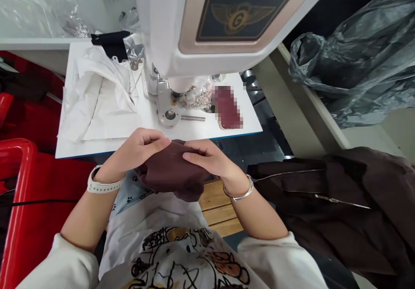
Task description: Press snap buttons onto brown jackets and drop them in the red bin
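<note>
A piece of dark brown cloth is stretched between my two hands above my lap, just in front of the white table's edge. My left hand grips its upper left part, thumb on top. With the thumb over the cloth and the fingers behind it, my right hand holds the right side. A small round mark shows on the cloth between the thumbs. Just beyond my hands stands a white machine with a metal lower arm and a spring beside it.
White cloth or paper lies on the table at left, and a dark red phone-like object at right. Red bins stand at far left. Dark brown garments are heaped at right, below a grey plastic bag.
</note>
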Tool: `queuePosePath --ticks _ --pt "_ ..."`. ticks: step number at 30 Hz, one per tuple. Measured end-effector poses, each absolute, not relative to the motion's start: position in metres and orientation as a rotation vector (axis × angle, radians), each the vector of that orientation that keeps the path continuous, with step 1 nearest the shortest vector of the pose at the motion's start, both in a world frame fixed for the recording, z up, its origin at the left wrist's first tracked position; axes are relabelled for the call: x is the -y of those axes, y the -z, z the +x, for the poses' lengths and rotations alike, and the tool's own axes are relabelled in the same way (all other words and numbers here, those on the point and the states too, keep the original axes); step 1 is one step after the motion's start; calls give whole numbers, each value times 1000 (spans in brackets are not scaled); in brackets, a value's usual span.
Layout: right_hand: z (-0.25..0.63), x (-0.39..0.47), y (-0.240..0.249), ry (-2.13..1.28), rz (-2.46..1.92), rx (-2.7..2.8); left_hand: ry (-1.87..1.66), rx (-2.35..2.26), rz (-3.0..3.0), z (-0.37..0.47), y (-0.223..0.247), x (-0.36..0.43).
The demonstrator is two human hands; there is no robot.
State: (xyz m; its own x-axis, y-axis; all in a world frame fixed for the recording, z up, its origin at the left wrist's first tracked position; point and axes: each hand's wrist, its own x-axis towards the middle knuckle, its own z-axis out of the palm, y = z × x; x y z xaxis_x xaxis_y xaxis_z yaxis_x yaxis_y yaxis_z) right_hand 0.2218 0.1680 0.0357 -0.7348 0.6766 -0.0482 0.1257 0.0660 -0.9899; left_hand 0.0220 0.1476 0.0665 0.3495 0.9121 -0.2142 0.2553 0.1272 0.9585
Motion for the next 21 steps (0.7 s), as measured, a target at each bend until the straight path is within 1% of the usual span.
queuePosePath --ticks 4,10,16,21 --pt "223 -177 -42 -1737 -860 1805 -600 -1086 1352 17 -65 -159" --pt "214 -202 -39 -1629 -928 1771 -730 -1164 1255 17 -56 -181" --pt "208 -218 -33 -1641 -1036 1734 -706 -1216 1270 16 -48 -195" --pt "204 -225 -28 -1584 -1031 1668 -736 -1289 1358 17 -43 -201"
